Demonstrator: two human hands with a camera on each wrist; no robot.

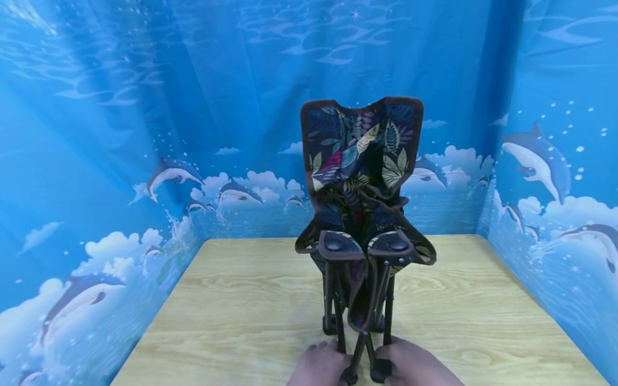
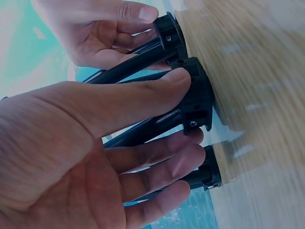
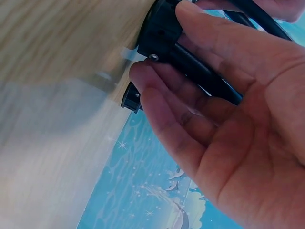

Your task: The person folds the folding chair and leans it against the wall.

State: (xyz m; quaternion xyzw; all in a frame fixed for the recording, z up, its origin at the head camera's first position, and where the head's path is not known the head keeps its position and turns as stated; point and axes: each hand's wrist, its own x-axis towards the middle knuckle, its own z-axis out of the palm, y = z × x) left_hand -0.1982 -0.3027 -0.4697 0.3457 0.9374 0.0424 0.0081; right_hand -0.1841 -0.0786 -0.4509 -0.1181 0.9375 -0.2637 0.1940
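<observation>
A small folding chair (image 1: 359,142) with dark leaf-print fabric and black legs stands upright, partly folded, on the wooden table. At its near legs, low down, my left hand (image 1: 319,364) grips the black plastic foot on the left. In the left wrist view the thumb presses one side of that foot (image 2: 198,98) and the fingers curl along its other side. My right hand (image 1: 412,362) holds the near right leg at its foot (image 3: 159,31), thumb on top and fingers bent beneath. The far feet (image 1: 330,324) stand behind, out of both hands.
The light wood table (image 1: 232,305) extends to the left and right of the chair. Blue sea-print curtains (image 1: 251,118) with dolphins and clouds enclose the back and both sides.
</observation>
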